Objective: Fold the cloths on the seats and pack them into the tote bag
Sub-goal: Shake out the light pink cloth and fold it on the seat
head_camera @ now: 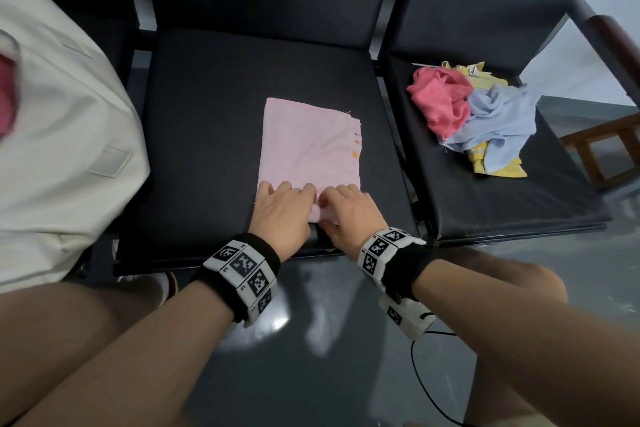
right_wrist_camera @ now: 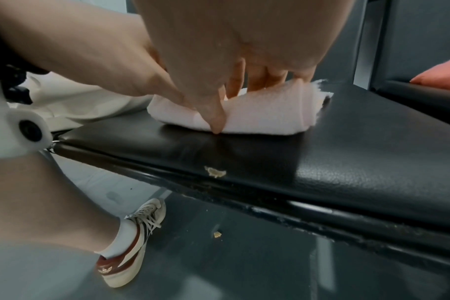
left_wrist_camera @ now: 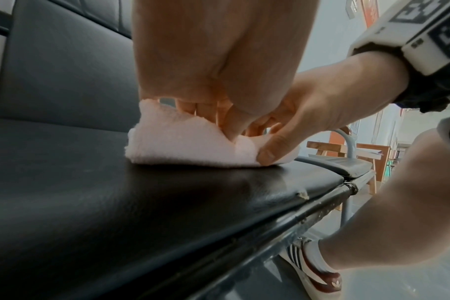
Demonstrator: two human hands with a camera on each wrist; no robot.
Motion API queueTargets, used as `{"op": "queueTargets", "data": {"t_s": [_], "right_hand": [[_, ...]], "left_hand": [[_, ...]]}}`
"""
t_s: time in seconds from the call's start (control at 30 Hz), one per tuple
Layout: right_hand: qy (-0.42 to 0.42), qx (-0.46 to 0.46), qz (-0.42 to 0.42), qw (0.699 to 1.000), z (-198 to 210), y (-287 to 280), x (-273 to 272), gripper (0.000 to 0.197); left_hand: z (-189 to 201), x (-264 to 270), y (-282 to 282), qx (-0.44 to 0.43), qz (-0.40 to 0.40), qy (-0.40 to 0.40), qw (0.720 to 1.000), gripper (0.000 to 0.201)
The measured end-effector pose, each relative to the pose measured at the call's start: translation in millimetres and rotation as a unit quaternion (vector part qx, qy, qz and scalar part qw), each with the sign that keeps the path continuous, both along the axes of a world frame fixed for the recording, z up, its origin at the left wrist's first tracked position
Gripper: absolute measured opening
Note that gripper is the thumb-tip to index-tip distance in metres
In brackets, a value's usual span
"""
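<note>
A pale pink cloth (head_camera: 311,142) lies folded on the middle black seat (head_camera: 207,121). Both hands grip its near edge, which is curled up into a roll (left_wrist_camera: 183,146). My left hand (head_camera: 282,204) holds the left part, thumb under the rolled edge and fingers on top. My right hand (head_camera: 346,208) pinches the right part of the roll (right_wrist_camera: 265,113), its thumb (right_wrist_camera: 215,119) down at the seat. The cream tote bag (head_camera: 59,135) stands on the left seat with something pink-red inside at its left.
On the right seat (head_camera: 502,191) lies a heap of loose cloths: a coral one (head_camera: 440,97), a light blue one (head_camera: 498,118) and a yellow one (head_camera: 495,163). A wooden stool (head_camera: 606,146) stands at far right. My knees and shoes are below the seat's front edge.
</note>
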State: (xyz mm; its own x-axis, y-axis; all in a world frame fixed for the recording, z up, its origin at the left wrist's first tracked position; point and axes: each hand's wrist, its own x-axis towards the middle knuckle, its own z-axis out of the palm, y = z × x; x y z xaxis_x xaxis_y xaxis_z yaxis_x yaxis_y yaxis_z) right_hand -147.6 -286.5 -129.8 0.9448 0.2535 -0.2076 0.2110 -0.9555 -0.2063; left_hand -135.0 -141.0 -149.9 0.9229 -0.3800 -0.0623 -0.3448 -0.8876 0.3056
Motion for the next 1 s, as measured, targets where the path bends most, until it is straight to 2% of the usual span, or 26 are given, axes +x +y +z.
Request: {"op": "queueTargets", "data": {"t_s": [0.17,0.33,0.5,0.63,0.73,1.0], "right_hand": [[0.032,-0.016,-0.001,0.999,2,-1,7,0.028],[0.062,-0.011,-0.009,0.998,3,0,14,0.030],[-0.005,-0.025,0.003,1.000,2,-1,9,0.026],[0.002,-0.017,0.006,1.000,2,-4,6,0.038],[-0.001,-0.007,0.008,1.000,1,-6,2,0.034],[0.067,-0.016,-0.016,0.997,4,-3,14,0.033]], "left_hand": [[5,0,2,-0.030,0.004,-0.027,0.999,0.019],[2,-2,4,0.006,-0.015,-0.040,0.999,0.020],[3,-1,2,0.010,-0.007,-0.034,0.999,0.023],[4,-2,-1,0.017,0.008,-0.014,1.000,0.026],[5,-1,-1,0.016,0.012,0.003,1.000,0.022],[10,-3,4,0.014,-0.005,-0.032,0.999,0.029]]}}
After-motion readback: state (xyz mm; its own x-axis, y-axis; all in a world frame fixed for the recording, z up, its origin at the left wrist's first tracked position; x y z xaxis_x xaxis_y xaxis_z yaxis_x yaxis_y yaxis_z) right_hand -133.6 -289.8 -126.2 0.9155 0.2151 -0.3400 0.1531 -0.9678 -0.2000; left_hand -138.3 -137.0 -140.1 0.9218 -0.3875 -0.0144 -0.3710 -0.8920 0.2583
